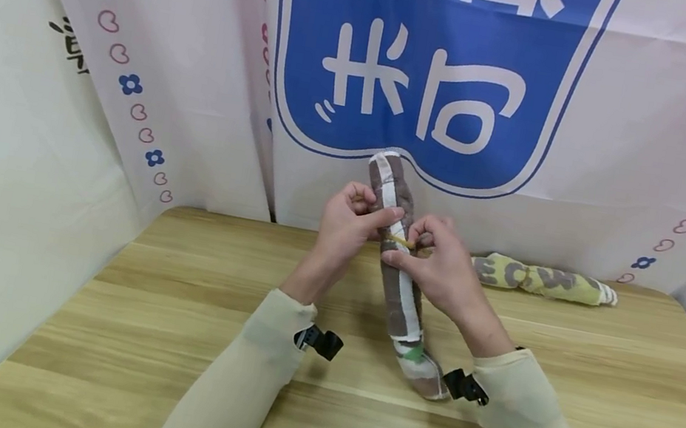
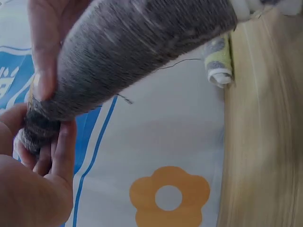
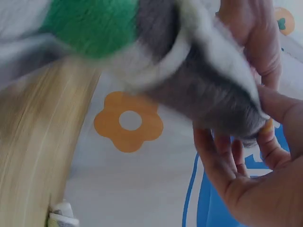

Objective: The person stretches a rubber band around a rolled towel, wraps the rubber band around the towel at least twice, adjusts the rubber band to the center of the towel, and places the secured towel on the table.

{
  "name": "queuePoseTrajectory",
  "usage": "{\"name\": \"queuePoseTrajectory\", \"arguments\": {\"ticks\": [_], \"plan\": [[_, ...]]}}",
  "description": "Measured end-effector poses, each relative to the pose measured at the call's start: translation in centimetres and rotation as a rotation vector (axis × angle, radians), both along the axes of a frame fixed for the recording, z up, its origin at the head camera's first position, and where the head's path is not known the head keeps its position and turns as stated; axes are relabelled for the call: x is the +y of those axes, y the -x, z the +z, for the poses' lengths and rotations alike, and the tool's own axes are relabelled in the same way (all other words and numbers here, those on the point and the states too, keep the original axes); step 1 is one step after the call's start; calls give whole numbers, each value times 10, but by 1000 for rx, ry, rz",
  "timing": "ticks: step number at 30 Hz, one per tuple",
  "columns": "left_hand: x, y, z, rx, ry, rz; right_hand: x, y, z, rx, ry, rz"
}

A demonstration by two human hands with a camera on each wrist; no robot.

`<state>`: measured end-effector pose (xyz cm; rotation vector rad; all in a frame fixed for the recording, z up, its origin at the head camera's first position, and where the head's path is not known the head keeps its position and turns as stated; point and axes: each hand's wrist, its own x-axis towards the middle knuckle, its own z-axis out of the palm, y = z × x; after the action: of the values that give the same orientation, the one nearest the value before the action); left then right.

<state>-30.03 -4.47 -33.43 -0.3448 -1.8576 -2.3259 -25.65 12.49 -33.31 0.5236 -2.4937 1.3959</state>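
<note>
A brown-grey towel (image 1: pixel 399 305) rolled into a long tube, with a white stripe along it, stands tilted, its lower end at the tabletop. My left hand (image 1: pixel 344 225) grips its upper half, thumb across the stripe and fingers behind. A yellow rubber band (image 1: pixel 398 240) crosses the roll around its middle. My right hand (image 1: pixel 445 268) pinches this band at the roll's right side, thumb lying against the towel just below. The left wrist view shows the grey roll (image 2: pixel 132 52) large and close. Green and white patches mark its lower part (image 3: pixel 94 28) in the right wrist view.
Another rolled towel (image 1: pixel 563 286), yellow-green with grey letters, lies on the wooden table (image 1: pixel 162 335) at the back right, near the hanging cloth. That cloth (image 1: pixel 213 96), white with a blue printed panel, rises behind the table. Each wrist carries a black camera mount (image 1: pixel 322 343).
</note>
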Motion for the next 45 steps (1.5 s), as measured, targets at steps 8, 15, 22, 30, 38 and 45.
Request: {"name": "queuePoseTrajectory", "arguments": {"ticks": [8, 15, 22, 30, 38, 45], "plan": [[4, -1, -1, -18, 57, 122, -6, -2, -5, 343, -207, -2], [3, -4, 2, -18, 75, 200, -8, -5, -6, 413, -384, -56], [1, -6, 6, -34, -4, 167, -7, -4, -6, 364, -400, -112], [3, 0, 1, -5, -108, -49, 5, 3, -1, 46, 35, -28], [1, -1, 3, 76, 5, -7, 4, 4, -2, 26, 66, 7], [4, -7, 5, 98, 65, 96, -5, 0, -5, 349, -116, -13]]}}
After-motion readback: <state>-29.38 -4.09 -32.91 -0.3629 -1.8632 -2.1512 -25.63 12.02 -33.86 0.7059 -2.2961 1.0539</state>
